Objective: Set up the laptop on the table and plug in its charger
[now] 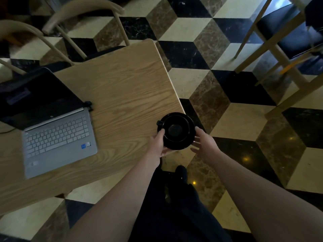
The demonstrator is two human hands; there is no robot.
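Observation:
A silver laptop (pixel 57 137) stands open on the left of the wooden table (pixel 122 88), its screen dark. A thin dark cable (pixel 7 131) runs off from its left side; no charger brick is visible. At the table's right corner a black cup on a black saucer (pixel 176 131) is partly over the edge. My left hand (pixel 157 144) grips the saucer's near left rim, thumb on top. My right hand (pixel 203 142) is at the saucer's right side, fingers spread, fingertips touching or nearly touching the rim.
Two light wooden chairs (pixel 70 20) stand at the table's far side. Another chair with a dark seat (pixel 283 32) stands on the cube-patterned marble floor (pixel 218 84) at the upper right. My dark-clothed legs and shoe (pixel 180 173) are below the table corner.

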